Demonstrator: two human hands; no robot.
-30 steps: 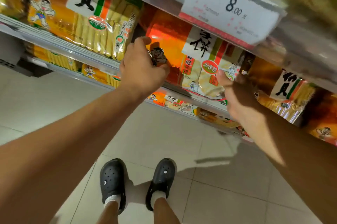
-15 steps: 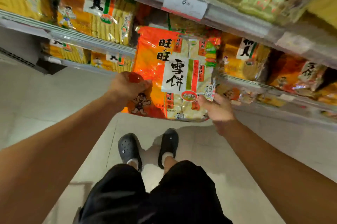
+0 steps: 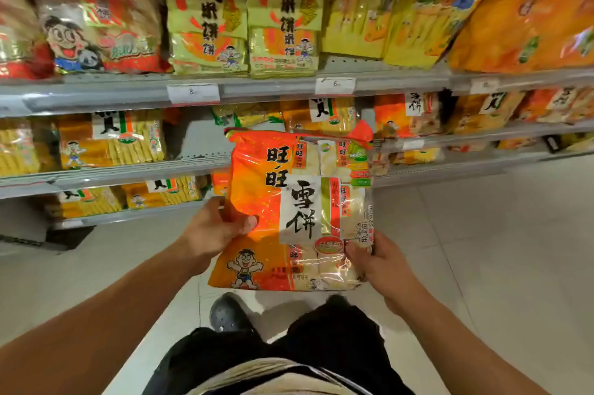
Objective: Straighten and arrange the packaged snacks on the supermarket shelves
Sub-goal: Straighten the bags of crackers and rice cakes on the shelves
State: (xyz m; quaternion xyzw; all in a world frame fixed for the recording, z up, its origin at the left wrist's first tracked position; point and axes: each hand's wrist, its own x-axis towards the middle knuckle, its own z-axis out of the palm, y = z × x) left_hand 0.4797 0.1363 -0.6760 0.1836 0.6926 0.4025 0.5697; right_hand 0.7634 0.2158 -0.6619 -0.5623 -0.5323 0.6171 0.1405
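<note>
The shelves (image 3: 128, 169) run across the far side of the scene in several tiers, each packed with bagged snacks. On the top tier stand tall yellow-green bags (image 3: 244, 15) in the middle, red bags with a cartoon child (image 3: 96, 24) to the left and orange bags (image 3: 520, 15) leaning on the right. The middle tier holds smaller yellow bags (image 3: 109, 140) on the left and orange ones (image 3: 408, 114) on the right, with an open gap (image 3: 196, 140) between them where bare shelf back shows. The lowest tier holds more small yellow bags (image 3: 160, 192).

The large orange bag of rice crackers (image 3: 295, 208) is off the shelves, held upright in the air near the person, in front of that gap. It looks light for its bulk and puffed with air. Its film is glossy and probably slippery, and it would crumple under a squeeze. Through the clear part, small wrapped packs of pale crackers show, and those would likely snap if pinched hard or dropped. A hold on the two side edges, as now, seems the safest, with pressure kept on the seams instead of the face.

The left hand (image 3: 215, 230) grips the bag's left edge, thumb lying across the front and fingers hidden behind. The right hand (image 3: 373, 259) holds the lower right corner, fingers curled onto the front.
</note>
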